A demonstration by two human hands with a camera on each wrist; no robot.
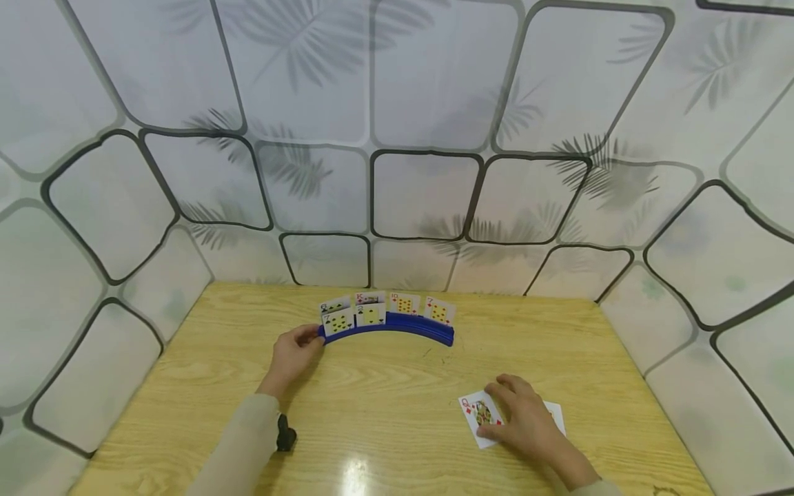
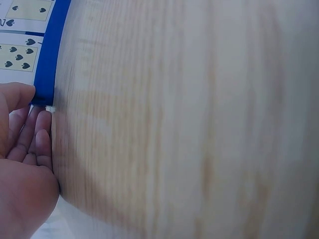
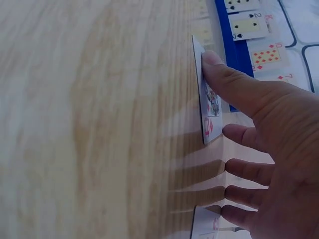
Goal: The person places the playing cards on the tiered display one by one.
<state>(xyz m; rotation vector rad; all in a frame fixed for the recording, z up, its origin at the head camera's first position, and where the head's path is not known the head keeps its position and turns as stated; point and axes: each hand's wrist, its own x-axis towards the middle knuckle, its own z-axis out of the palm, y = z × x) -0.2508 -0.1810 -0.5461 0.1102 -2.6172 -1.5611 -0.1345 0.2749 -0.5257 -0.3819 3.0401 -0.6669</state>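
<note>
A curved blue card holder (image 1: 403,322) stands on the table with several playing cards upright in it. My left hand (image 1: 296,355) pinches the holder's left end between thumb and fingers, beside the seven of spades (image 1: 338,322). At the right front, my right hand (image 1: 521,420) holds a queen of diamonds (image 1: 480,412) by its edges, with the thumb and index finger on it. The right wrist view shows the same queen card (image 3: 212,102) nearly edge-on. Another face card (image 1: 555,415) lies partly hidden under the right hand.
The two of spades (image 1: 371,315) stands in front of a red king (image 1: 370,297) in the holder. Further right are the ten of diamonds (image 1: 404,304) and seven of diamonds (image 1: 439,311). Patterned walls (image 1: 422,193) close in the wooden table (image 1: 372,413) at the back and sides.
</note>
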